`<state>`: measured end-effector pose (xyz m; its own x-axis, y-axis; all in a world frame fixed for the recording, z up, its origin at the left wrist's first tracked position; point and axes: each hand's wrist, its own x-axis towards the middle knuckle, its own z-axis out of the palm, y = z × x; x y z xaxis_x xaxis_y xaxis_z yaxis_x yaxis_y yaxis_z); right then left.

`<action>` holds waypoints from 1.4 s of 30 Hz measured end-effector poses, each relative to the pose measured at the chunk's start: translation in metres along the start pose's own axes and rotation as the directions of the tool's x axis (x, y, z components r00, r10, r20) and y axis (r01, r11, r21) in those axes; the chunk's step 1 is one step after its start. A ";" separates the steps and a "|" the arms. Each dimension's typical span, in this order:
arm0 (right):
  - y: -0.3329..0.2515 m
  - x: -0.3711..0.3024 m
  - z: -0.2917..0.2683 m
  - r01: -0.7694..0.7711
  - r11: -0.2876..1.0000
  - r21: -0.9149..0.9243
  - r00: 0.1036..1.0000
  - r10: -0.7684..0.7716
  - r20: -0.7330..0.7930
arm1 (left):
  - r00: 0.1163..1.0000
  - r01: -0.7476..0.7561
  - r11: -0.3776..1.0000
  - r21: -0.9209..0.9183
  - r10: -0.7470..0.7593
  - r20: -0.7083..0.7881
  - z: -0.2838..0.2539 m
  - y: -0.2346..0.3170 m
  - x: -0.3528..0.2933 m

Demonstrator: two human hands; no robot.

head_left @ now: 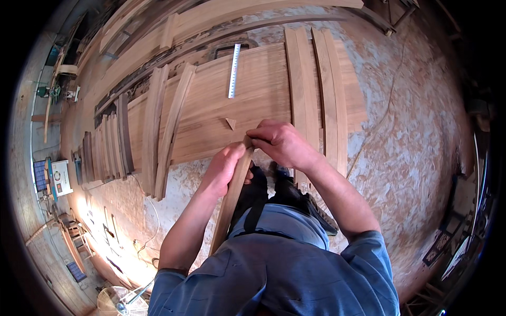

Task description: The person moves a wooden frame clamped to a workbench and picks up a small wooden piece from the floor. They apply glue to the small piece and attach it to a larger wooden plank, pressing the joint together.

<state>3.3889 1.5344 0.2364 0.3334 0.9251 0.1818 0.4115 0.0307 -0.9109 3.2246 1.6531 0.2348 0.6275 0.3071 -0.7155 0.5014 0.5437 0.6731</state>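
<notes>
A long, narrow wooden strip slants up from beside my left side toward the wooden panel in front of me. Wrapped round the strip near its upper end is my left hand. My right hand pinches the tip of that same end, thumb and fingers together; whether it also holds something small there is hidden. Just beyond my hands, a small triangular wood piece lies on the panel. Farther off, a white ruler rests on it.
Two pairs of long wooden pieces lie across the panel, the left pair and the right pair. Several short pieces stand in a row at the far left. A cable runs over the dusty floor. A fan stands at lower left.
</notes>
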 end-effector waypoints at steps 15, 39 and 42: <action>0.000 -0.015 0.033 0.027 0.984 0.177 0.979 0.010 -0.204 | 0.935 -0.338 0.920 0.201 0.353 -0.044 -0.017 -0.020 -0.008; -0.014 0.061 0.060 -0.173 0.933 0.316 0.980 0.131 0.150 | 0.978 -0.200 0.969 -0.146 0.207 0.032 -0.054 0.016 -0.018; -0.003 0.057 0.060 -0.147 0.932 0.331 0.983 0.101 0.151 | 0.967 -0.222 0.975 0.019 0.218 0.133 -0.069 0.009 -0.018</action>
<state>3.3558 1.6093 0.2269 0.2410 0.9701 0.0303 0.0537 0.0179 -0.9984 3.1769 1.7064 0.2412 0.7951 0.3115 -0.5204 0.3609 0.4466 0.8187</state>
